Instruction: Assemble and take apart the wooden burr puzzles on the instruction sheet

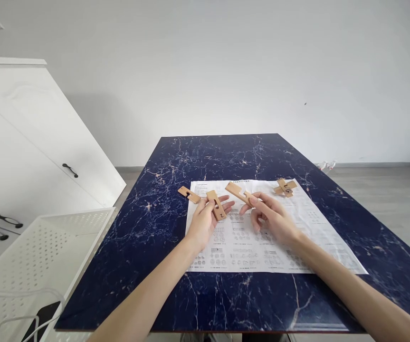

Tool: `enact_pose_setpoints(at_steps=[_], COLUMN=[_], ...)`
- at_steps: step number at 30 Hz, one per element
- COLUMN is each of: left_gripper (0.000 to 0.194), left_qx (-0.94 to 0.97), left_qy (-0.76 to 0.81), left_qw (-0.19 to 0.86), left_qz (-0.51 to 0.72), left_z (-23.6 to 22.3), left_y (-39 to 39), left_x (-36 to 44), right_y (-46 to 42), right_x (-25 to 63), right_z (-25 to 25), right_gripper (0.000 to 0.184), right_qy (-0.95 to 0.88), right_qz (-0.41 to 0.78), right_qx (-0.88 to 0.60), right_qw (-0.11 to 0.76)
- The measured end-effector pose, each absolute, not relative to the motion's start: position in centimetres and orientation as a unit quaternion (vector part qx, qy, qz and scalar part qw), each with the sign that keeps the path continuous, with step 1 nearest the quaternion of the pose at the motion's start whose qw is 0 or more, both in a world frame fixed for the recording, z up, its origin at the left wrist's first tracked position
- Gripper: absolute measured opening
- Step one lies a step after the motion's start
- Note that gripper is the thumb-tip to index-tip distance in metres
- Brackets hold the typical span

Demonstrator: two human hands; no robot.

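Note:
My left hand (pixel 205 219) grips a flat wooden puzzle piece (pixel 220 212) marked 2, with a slot cut in its middle; the thumb lies on top and the other fingers stretch out beneath. Between the thumb and fingers of my right hand (pixel 272 216) is a notched wooden puzzle piece (pixel 234 189), tilted and held above the sheet. The two held pieces are apart. Left of my left hand, another notched wooden piece (pixel 189 194) lies partly over the edge of the printed paper sheet (pixel 240 259). Crossed wooden pieces (pixel 286 187) with dark markings sit at the sheet's far right corner.
The dark blue marble-patterned table (pixel 205 156) stands before a pale wall. On the left are a white cabinet (pixel 48 142) with black handles and a white perforated bin (pixel 44 242) beside the table, with white cables (pixel 15 294) at it.

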State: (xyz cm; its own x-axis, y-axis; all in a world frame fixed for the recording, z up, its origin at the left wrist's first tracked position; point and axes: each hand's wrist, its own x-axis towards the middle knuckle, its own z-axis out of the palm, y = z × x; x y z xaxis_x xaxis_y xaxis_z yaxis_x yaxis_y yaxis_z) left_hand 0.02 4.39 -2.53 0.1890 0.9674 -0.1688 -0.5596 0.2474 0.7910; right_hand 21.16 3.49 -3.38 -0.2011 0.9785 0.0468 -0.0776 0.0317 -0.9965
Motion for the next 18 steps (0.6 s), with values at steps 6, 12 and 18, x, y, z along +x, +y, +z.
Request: enact_pose_setpoints(at_steps=[6,12,18], left_gripper=[0.023,0.025,0.026], left_qx=[0.294,0.294,0.353], left_qy=[0.326,0.311,0.295], left_qw=[0.737,0.745,0.741], left_qz=[0.514,0.511,0.489], left_z=[-2.3,-2.6,-2.3], left_y=[4.1,4.0,3.8], left_x=[0.3,0.1,0.0], right_y=[3.2,3.0,2.4], right_x=[20.4,20.0,19.5], right_z=[-3.9,-4.1,-3.7], right_gripper=[0.042,0.037,0.032], right_qy=[-0.604,-0.673,-0.726], right_qz=[0.461,0.386,0.352], right_qx=[-0.46,-0.5,-0.493], right_qw=[0.459,0.386,0.327])
